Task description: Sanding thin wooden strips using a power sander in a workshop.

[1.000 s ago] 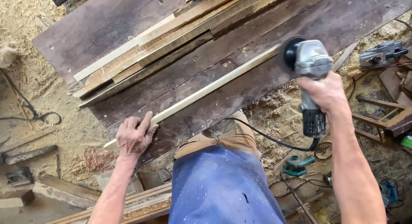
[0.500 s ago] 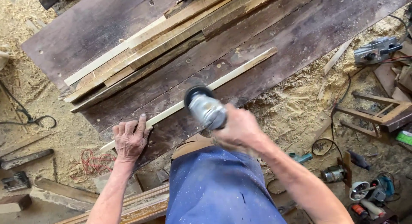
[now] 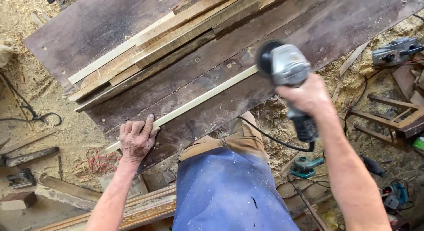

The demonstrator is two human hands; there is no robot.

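Head view looks straight down on a dark plank workbench (image 3: 132, 19) standing in sawdust. The left hand (image 3: 136, 140) lies flat with fingers spread, pressing the near end of a thin pale wood strip (image 3: 201, 98) at the bench's near-left edge. The strip's long axis runs diagonally from that hand up and to the right. The right hand (image 3: 309, 96) is wrapped tight around the body of a grey angle grinder (image 3: 285, 67), its disc end over the strip's far end, apparently just touching it, though blur makes contact uncertain. So the strip stretches from the left hand to the grinder, pinned at one end and met at the other. A stack of rough boards (image 3: 168, 41) lies parallel behind it.
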